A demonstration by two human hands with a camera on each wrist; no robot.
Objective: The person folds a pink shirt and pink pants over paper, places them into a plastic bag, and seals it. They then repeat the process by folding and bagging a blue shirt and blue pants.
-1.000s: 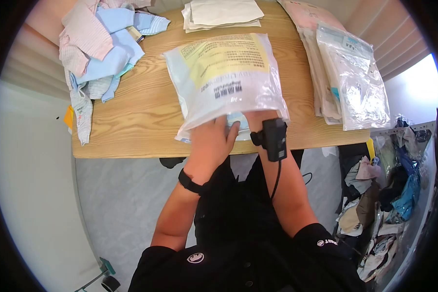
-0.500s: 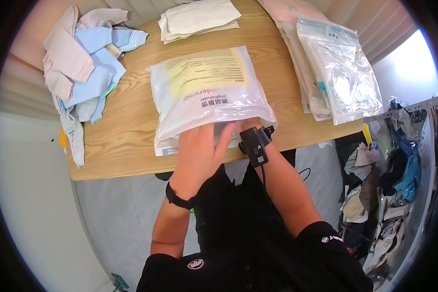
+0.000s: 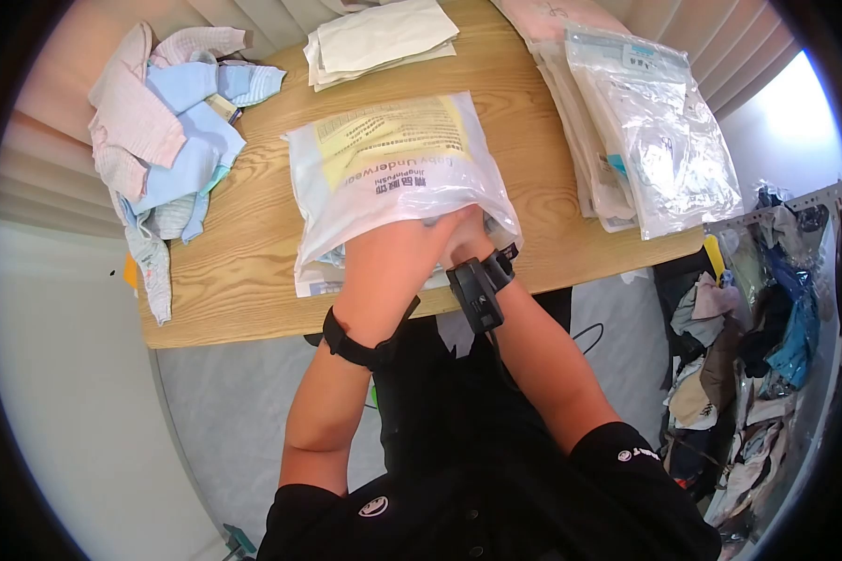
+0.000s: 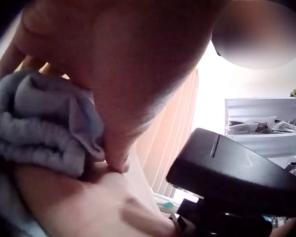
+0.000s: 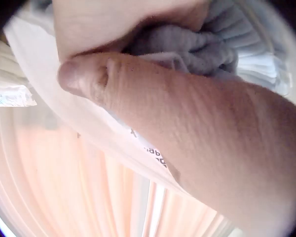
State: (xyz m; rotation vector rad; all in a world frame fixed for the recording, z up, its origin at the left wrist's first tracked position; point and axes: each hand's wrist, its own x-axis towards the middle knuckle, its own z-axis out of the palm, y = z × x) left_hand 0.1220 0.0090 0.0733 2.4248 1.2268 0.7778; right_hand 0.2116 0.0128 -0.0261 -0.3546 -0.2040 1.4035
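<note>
A translucent white bag (image 3: pixel 402 192) with a yellow printed panel lies on the table, its mouth facing the person. Both hands reach into that mouth and lie close together. Bunched grey cloth (image 4: pixel 44 118) shows between the hands. The left hand (image 3: pixel 393 257) comes from above; in the left wrist view its thumb is in front of the cloth and its fingers behind. The right hand (image 3: pixel 466 241) has its thumb along the same grey cloth (image 5: pixel 187 49) in the right wrist view, while its other fingers are hidden.
Pink, blue and grey baby clothes (image 3: pixel 192 131) lie heaped at the table's left. White sheets (image 3: pixel 384 39) are stacked at the back. Clear bags (image 3: pixel 660 140) lie at the right, and a rack with clothes (image 3: pixel 767 318) stands beyond the table's right edge.
The bag looks shifted toward the person and left in the head view, which has itself moved. Both hands have come together at the bag's mouth, the left one moving deeper.
</note>
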